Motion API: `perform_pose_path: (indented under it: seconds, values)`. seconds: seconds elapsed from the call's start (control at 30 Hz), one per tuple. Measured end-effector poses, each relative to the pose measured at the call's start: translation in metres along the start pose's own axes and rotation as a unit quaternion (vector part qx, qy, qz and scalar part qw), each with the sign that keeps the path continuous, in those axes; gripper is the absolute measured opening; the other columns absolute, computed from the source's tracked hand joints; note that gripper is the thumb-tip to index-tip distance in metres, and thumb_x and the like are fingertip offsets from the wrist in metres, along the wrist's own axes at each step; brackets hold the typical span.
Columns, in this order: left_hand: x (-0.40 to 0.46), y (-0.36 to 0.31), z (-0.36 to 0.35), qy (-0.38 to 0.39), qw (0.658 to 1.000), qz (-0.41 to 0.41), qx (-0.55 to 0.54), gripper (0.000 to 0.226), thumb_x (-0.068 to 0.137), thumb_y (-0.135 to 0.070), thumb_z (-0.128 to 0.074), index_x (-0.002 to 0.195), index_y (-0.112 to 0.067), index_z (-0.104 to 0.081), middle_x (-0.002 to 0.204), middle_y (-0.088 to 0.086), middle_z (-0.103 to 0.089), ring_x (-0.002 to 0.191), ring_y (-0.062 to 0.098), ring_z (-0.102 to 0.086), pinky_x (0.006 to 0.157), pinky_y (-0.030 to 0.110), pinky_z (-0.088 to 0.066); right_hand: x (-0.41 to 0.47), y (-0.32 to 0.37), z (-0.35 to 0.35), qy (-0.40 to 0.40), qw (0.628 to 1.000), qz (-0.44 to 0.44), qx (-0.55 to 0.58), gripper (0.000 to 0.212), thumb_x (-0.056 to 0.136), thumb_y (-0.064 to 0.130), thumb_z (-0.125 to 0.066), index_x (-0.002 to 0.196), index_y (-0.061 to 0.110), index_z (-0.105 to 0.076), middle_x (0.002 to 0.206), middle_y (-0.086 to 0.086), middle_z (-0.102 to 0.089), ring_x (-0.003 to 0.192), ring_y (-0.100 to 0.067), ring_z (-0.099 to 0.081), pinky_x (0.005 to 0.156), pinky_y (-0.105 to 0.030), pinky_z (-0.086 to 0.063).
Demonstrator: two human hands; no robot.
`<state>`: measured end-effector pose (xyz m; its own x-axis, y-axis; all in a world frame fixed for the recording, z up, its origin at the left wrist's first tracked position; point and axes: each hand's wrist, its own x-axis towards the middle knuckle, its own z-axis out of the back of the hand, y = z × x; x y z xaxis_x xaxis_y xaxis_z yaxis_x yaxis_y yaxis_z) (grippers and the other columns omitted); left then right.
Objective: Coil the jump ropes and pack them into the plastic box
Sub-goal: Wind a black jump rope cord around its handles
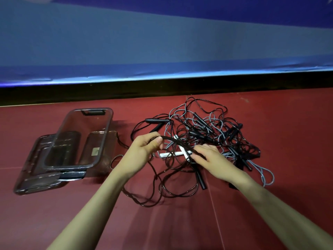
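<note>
Both hands pinch one black rope (177,141), left hand (144,150), right hand (210,156), above the tangled pile (207,134) beside the empty plastic box (106,134). Pull hard and, I'd say, trailing loops snag neighbouring ropes.

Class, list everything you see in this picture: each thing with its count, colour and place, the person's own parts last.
plastic box: one, clear brownish, open, on the floor at left
lid: one, clear brownish, flat under the box's near end
jump ropes: tangled pile, count unclear, black and grey cords, black handles, right of the box
white handles: two, crossed, between the hands
floor: red
wall: blue, behind
left hand: holds a dark cord bundle
right hand: holds the same bundle
</note>
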<state>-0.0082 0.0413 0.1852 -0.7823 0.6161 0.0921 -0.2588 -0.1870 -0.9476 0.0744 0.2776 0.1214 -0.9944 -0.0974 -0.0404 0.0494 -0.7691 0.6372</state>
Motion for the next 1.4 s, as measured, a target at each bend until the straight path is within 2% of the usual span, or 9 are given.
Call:
perform_pose_path:
  seconds: [0.17,0.4,0.6,0.7,0.77,0.9,1.0,1.2,1.4]
  values:
    - [0.002,-0.001,0.004,-0.131,0.985,0.005,-0.111,0.029,0.093,-0.029,-0.043,0.068,-0.015,-0.047,0.057,-0.013,-0.038,0.055,0.007,-0.029,0.051,0.015,-0.027,0.018,-0.027,-0.010,0.055,0.993,-0.071,-0.082,0.004,0.098,0.023,-0.050,0.101,0.026,-0.050,0.091,0.017,-0.046,0.098,-0.012,-0.044,0.103,-0.033,-0.028]
    - [0.006,0.012,0.009,-0.157,0.984,0.026,-0.075,0.034,0.102,-0.016,-0.042,0.070,-0.013,-0.052,0.055,-0.014,-0.041,0.052,0.002,-0.032,0.051,0.013,-0.027,-0.009,-0.045,-0.018,-0.102,0.969,-0.168,0.147,0.021,0.101,0.017,-0.046,0.087,0.016,-0.062,0.086,0.005,-0.068,0.091,-0.014,-0.063,0.093,-0.042,-0.047]
    - [-0.009,0.053,0.022,-0.187,0.973,0.125,0.057,0.029,0.099,-0.021,-0.050,0.072,-0.029,-0.058,0.063,-0.012,-0.048,0.063,0.009,-0.041,0.063,0.031,-0.036,-0.011,-0.011,0.015,-0.219,0.949,-0.135,0.184,0.027,0.100,0.018,-0.048,0.077,0.026,-0.059,0.055,-0.004,-0.046,0.056,-0.018,-0.045,0.062,-0.033,-0.043]
    - [-0.016,0.063,0.022,-0.173,0.963,0.144,0.151,0.011,0.097,-0.021,-0.052,0.097,-0.023,-0.063,0.092,-0.004,-0.063,0.090,0.016,-0.060,0.086,0.034,-0.048,-0.008,0.020,0.036,-0.235,0.949,-0.101,0.185,0.019,0.098,0.020,-0.054,0.084,0.024,-0.067,0.056,-0.012,-0.042,0.049,-0.012,-0.035,0.049,-0.027,-0.028]
    - [-0.016,0.057,0.018,-0.155,0.966,0.107,0.178,0.032,0.092,-0.025,-0.055,0.124,-0.022,-0.058,0.117,-0.004,-0.059,0.107,0.015,-0.059,0.101,0.041,-0.044,-0.006,0.040,0.047,-0.235,0.953,-0.077,0.175,0.020,0.097,0.019,-0.055,0.083,0.011,-0.067,0.061,-0.016,-0.044,0.051,-0.008,-0.031,0.050,-0.027,-0.025]
    - [-0.007,0.014,-0.004,-0.089,0.989,0.014,0.118,0.064,0.089,-0.032,-0.056,0.147,-0.026,-0.030,0.148,-0.010,-0.035,0.134,0.001,-0.032,0.107,0.014,-0.028,-0.008,0.070,0.061,-0.223,0.963,-0.048,0.141,0.024,0.096,0.020,-0.055,0.081,0.006,-0.066,0.062,-0.021,-0.045,0.051,-0.009,-0.030,0.049,-0.027,-0.024]
    - [-0.001,-0.011,-0.017,-0.126,0.977,-0.067,0.158,0.080,0.084,-0.038,-0.051,0.152,-0.025,-0.011,0.156,-0.008,-0.016,0.144,0.005,-0.012,0.118,0.036,-0.012,-0.013,0.084,0.072,-0.224,0.965,-0.040,0.131,0.022,0.096,0.018,-0.056,0.078,0.010,-0.066,0.056,-0.013,-0.040,0.048,-0.010,-0.028,0.047,-0.029,-0.023]
    - [-0.006,-0.025,-0.023,-0.118,0.954,-0.179,0.211,0.061,0.079,-0.019,-0.042,0.139,-0.023,-0.038,0.146,-0.009,-0.037,0.138,0.007,-0.028,0.113,0.037,-0.020,-0.019,0.095,0.074,-0.195,0.974,-0.047,0.109,0.021,0.094,0.017,-0.057,0.078,0.007,-0.066,0.052,-0.006,-0.044,0.044,-0.009,-0.032,0.044,-0.020,-0.025]
    - [-0.007,-0.017,-0.032,-0.020,0.955,-0.142,0.258,0.041,0.094,-0.044,-0.041,0.132,-0.029,-0.048,0.133,-0.024,-0.044,0.128,-0.007,-0.032,0.109,0.027,-0.018,-0.021,0.101,0.066,-0.152,0.981,-0.042,0.115,0.019,0.096,0.014,-0.055,0.083,0.013,-0.068,0.056,-0.007,-0.051,0.047,-0.007,-0.034,0.048,-0.026,-0.030]
